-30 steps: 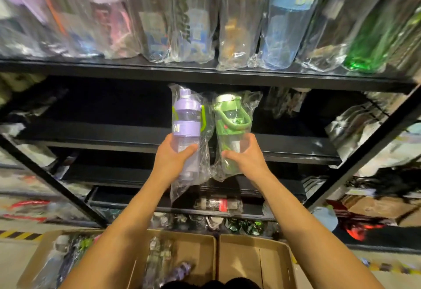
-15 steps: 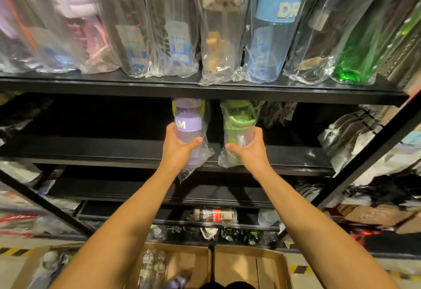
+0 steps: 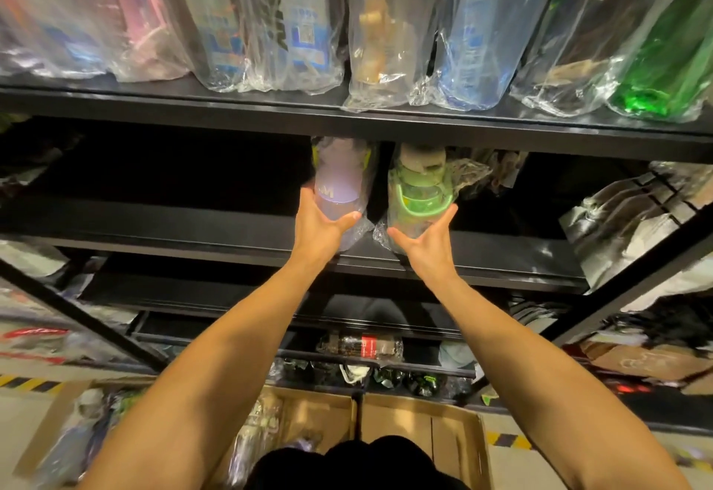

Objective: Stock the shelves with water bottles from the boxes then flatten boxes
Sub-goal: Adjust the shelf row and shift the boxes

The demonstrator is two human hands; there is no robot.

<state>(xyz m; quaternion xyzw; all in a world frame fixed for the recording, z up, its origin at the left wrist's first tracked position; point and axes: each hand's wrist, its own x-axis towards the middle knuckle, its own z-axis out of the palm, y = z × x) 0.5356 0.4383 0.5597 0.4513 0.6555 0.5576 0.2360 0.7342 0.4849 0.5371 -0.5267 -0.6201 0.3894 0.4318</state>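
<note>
A purple water bottle (image 3: 338,184) in a clear bag stands on the middle black shelf (image 3: 173,225), its top hidden under the upper shelf. My left hand (image 3: 322,229) grips its lower part, thumb on the right and fingers on the left. Right beside it is a green water bottle (image 3: 418,200) with a loop handle, also bagged. My right hand (image 3: 428,248) cups it from the front, thumb and fingers spread round its sides. Below me are open cardboard boxes (image 3: 432,426) holding more bagged bottles (image 3: 262,424).
The upper shelf (image 3: 231,109) carries a row of bagged bottles, among them a blue one (image 3: 490,34) and a green one (image 3: 663,65). Grey packages (image 3: 625,227) fill the right of the middle shelf. A slanted black brace (image 3: 632,285) runs at the right. Another box (image 3: 50,435) lies lower left.
Both hands have pushed the two bottles up and deeper onto the middle shelf, so their tops now sit under the upper shelf. My fingers have spread wider round them.
</note>
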